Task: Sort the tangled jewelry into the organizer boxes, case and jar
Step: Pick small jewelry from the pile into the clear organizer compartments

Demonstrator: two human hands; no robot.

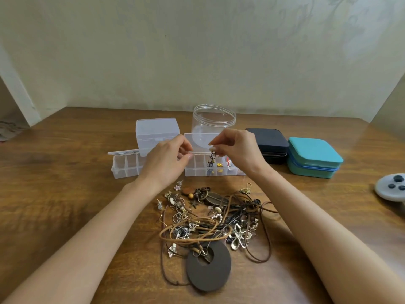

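Just above the box point(197, 172), a trinket point(212, 157) is pinched by the right hand point(238, 150); the left hand point(166, 159) is curled at the lid point(201, 141), grip unclear. It is judged light, limp and snag-prone, best held at its top.

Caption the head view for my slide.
Right hand pinches a dark dangling piece above the open organizer box, left hand alongside, tangled jewelry pile nearer.

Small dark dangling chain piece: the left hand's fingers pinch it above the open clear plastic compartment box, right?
Not quite. The head view shows the right hand pinching the small dark dangling chain piece in its fingers, not the left hand. The rest holds: it hangs above the open clear plastic compartment box.
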